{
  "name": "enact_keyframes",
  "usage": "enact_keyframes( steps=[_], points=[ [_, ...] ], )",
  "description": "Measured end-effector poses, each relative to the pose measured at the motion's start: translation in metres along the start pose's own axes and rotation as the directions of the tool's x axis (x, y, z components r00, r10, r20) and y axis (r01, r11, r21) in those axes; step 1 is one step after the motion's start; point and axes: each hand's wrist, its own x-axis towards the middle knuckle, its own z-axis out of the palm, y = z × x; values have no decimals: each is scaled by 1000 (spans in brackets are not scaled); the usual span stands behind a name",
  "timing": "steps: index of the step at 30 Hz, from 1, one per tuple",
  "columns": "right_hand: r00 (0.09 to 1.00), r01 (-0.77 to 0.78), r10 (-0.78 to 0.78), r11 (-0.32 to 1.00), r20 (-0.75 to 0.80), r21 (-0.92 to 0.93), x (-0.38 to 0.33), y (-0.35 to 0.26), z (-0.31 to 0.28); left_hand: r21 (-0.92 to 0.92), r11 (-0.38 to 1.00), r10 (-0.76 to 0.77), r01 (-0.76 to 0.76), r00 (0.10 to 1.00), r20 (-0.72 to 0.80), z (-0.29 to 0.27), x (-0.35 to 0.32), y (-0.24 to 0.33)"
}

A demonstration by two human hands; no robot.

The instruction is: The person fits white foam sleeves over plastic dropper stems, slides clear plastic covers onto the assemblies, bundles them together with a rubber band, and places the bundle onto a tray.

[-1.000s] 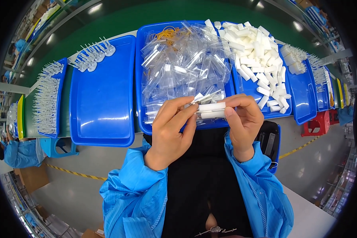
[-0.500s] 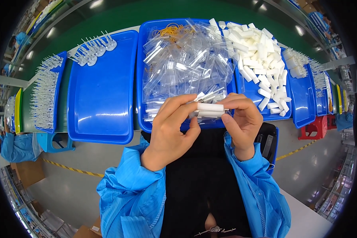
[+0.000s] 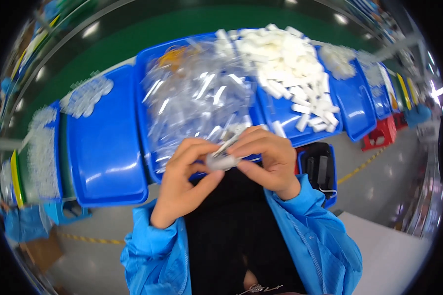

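Both hands pinch a small white part (image 3: 222,162) in front of my body, over the near edge of the middle tray. Motion blurs it; a rounded, whitish end and a thin pale piece sticking up beside it can be made out. My left hand (image 3: 186,177) grips its left side with thumb and fingers. On the other side, my right hand (image 3: 267,160) presses it between thumb and curled fingers. Just beyond lies a pile of clear plastic pieces (image 3: 197,93) in the blue middle tray (image 3: 155,175), with orange bands (image 3: 172,58) at its far end.
Many short white blocks (image 3: 285,59) fill a blue tray (image 3: 280,114) to the right. On the left, another blue tray (image 3: 106,157) carries clear stemmed pieces (image 3: 87,95) at its far end. A dark case (image 3: 320,169) sits near my right arm, and a red stool (image 3: 379,133) stands farther right.
The view has swung, so the trays appear shifted left and tilted. My hands have turned the white part from lying level to a slant, and the fingers are closer together.
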Motion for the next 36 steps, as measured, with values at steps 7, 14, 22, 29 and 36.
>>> enact_keyframes(
  steps=[7,14,22,29,36],
  points=[
    [924,-349,111,640,-367,-685,-4,7,-96,-116,990,-88,80,994,-63,-2,-6,-3],
    [950,-283,-5,416,-313,-864,-21,51,-118,-146,989,-9,-13,989,-145,7,1,5],
    [934,-226,78,885,-350,-406,-4,-10,-56,330,918,320,-221,902,-288,13,-4,-2],
    [892,-231,257,966,-372,114,0,-34,9,594,729,568,-340,785,-248,12,-2,-2],
    [937,-260,266,964,-224,56,0,-28,11,571,742,566,-350,784,-254,10,-6,-8]
  ],
)
